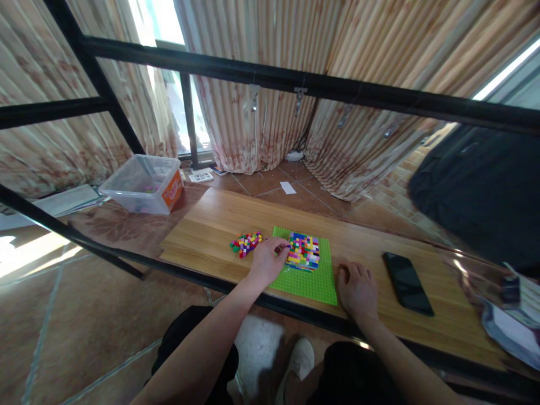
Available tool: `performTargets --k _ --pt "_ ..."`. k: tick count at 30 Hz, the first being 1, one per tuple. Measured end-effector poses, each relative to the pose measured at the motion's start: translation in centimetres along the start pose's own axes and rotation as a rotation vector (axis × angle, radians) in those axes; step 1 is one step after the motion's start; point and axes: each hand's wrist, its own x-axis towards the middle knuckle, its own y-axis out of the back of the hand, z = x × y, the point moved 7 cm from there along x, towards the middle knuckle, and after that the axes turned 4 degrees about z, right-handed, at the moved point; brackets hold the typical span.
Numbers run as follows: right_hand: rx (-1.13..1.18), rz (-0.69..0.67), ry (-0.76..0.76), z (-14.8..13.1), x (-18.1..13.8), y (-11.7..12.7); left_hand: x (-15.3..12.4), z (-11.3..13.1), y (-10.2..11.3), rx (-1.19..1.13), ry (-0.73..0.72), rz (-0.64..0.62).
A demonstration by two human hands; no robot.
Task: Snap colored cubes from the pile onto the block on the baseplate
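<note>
A block of many-coloured toy bricks (304, 250) stands in several layers on a green studded baseplate (312, 287). My left hand (270, 259) is at the block's left side, thumb and forefinger pinched on a small dark purple-blue brick (288, 246). Whether that brick touches the block I cannot tell. To the left of this hand lies a pile of loose small bricks (247, 243) in mixed colours. My right hand (358, 287) rests on the wood just right of the baseplate, its fingers loosely curled, with nothing visible in them.
A black phone (408, 283) lies on the wooden tabletop (219, 214), right of my right hand. Beyond the left end stands a clear plastic bin (143, 183) with an orange label. Black metal bars (270, 76) cross above the table's far side, before striped curtains (270, 129).
</note>
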Motion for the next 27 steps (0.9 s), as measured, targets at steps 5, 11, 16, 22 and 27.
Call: performTargets --k 5,11,16,22,27 --pt "0.011 -0.01 0.001 0.1 0.0 -0.2 0.3 -0.6 -0.9 -0.051 0.076 0.029" --pt "0.03 -0.022 -0.009 0.1 0.1 -0.2 0.6 -1.2 -0.8 -0.111 0.167 0.058" --pt "0.039 -0.018 -0.01 0.2 0.0 -0.2 1.0 -2.1 -1.4 -0.229 0.288 0.006" --pt "0.029 -0.03 -0.006 0.1 0.1 -0.1 1.3 -2.7 -1.8 -0.266 0.362 -0.015" --pt "0.018 -0.017 -0.004 0.0 0.1 0.0 1.2 -2.5 -1.7 -0.234 0.356 -0.01"
